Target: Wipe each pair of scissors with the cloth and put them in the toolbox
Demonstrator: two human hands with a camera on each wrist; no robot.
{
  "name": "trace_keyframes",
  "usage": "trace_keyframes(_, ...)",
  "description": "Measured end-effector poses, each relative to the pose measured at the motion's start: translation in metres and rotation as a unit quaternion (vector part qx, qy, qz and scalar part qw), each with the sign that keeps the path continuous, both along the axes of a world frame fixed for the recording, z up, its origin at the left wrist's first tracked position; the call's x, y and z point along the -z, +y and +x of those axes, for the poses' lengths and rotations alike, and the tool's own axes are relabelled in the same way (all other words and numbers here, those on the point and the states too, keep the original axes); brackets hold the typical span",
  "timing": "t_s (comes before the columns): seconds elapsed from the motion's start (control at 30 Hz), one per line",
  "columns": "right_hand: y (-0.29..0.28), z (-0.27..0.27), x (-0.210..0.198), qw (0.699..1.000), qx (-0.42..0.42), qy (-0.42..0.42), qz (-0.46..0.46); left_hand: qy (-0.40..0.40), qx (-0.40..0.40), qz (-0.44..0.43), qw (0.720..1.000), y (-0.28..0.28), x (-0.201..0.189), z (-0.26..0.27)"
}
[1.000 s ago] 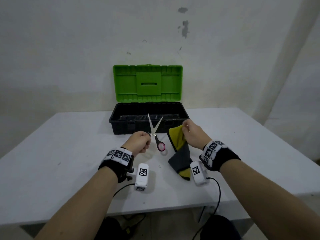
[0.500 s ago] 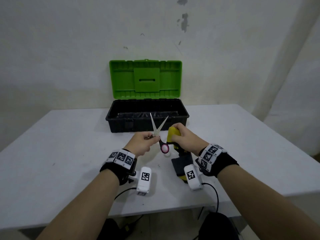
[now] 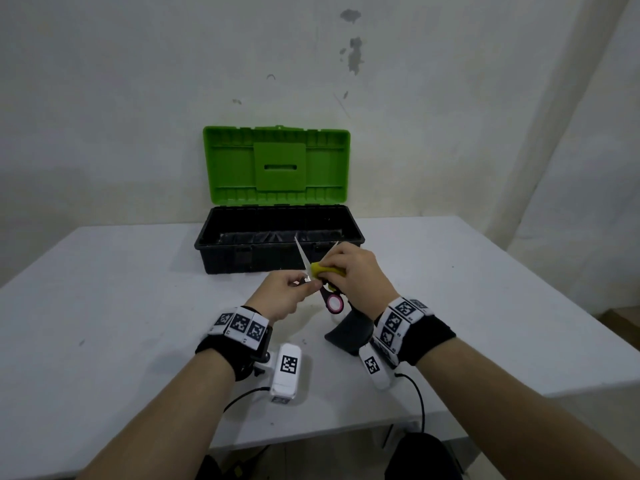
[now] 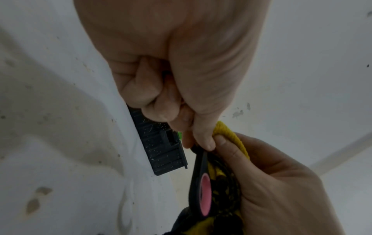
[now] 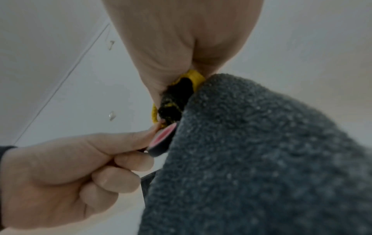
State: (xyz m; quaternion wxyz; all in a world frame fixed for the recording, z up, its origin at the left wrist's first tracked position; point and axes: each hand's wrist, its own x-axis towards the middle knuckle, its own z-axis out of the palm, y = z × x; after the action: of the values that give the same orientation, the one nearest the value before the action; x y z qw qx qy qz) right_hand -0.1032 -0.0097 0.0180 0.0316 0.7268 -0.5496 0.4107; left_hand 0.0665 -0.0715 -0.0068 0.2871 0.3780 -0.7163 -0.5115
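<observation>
1. Mid-wipe on one pair of scissors [image 3: 320, 282], held up over the counter [image 3: 104, 306] just in front of the toolbox [image 3: 277, 251], blades spread in a V and pointing up.
2. Left hand [image 3: 282, 296] curled tight around the scissors near the pivot, pinching one side; pink-lined handle loop hanging down below.
3. Right hand [image 3: 356, 275] gripping the cloth [image 3: 327, 270], yellow side bunched against the right-hand blade, grey side trailing down to the counter.
4. Can't tell from any view how much of the blade is already clean.
5. Next move, best guess: slide the cloth along the blade toward the tip, then do the other blade. Needs a steady pinch from the left so the blades don't snap shut on the cloth or fingers.
6. After that, just a short reach forward into the toolbox: black tray, green lid [image 3: 277, 164] standing open against the wall. Inside looks dark, contents not readable.
7. No other scissors visible anywhere on the counter.
8. Counter is plain white with a few small specks. Wall [image 3: 353, 57] behind is off-white with some chipped, stained patches. Pretty bare room.
</observation>
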Motion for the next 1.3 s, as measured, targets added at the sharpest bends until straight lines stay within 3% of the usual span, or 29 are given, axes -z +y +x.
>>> trace_keyframes(0.2,0.005,0.003,0.006,0.996,-0.009,0.085,0.012,-0.025,0.01,-0.059,0.998,-0.002,0.005,-0.001)
trace_keyframes(0.33,0.004,0.005,0.006,0.99,0.03,0.135,0.015,-0.063,-0.008,-0.092,0.994,-0.003,0.008,-0.001)
trace_keyframes(0.53,-0.002,-0.014,-0.009,0.989,0.141,0.043,0.022,-0.064,-0.016,-0.096,0.993,0.0,0.001,0.002)
trace_keyframes(0.6,0.001,-0.016,-0.013,0.991,0.136,0.011,-0.001,-0.068,-0.021,-0.09,0.993,-0.001,0.002,0.003)
trace_keyframes(0.67,0.006,-0.006,-0.013,0.995,0.088,0.046,0.007,-0.072,-0.03,-0.092,0.993,-0.001,0.001,0.002)
trace_keyframes(0.73,0.01,0.006,-0.009,0.988,0.054,0.132,0.05,-0.088,-0.034,-0.105,0.99,0.0,-0.002,-0.001)
trace_keyframes(0.87,0.005,0.006,-0.01,0.977,0.072,0.173,0.104,-0.112,-0.023,-0.132,0.985,0.004,-0.007,-0.002)
trace_keyframes(1.0,-0.001,-0.015,-0.019,0.983,0.153,0.087,0.059,-0.065,-0.017,-0.075,0.995,0.002,-0.005,0.002)
trace_keyframes(1.07,0.005,-0.013,-0.018,0.991,0.114,0.061,0.021,-0.027,-0.012,-0.005,1.0,0.003,-0.006,0.002)
trace_keyframes(1.17,0.02,0.004,-0.009,0.991,0.0,0.127,0.027,-0.004,0.006,0.048,0.999,0.006,-0.008,0.0)
trace_keyframes(1.3,0.012,-0.006,-0.007,0.992,0.035,0.124,0.013,0.007,0.015,0.048,0.999,0.011,-0.008,-0.003)
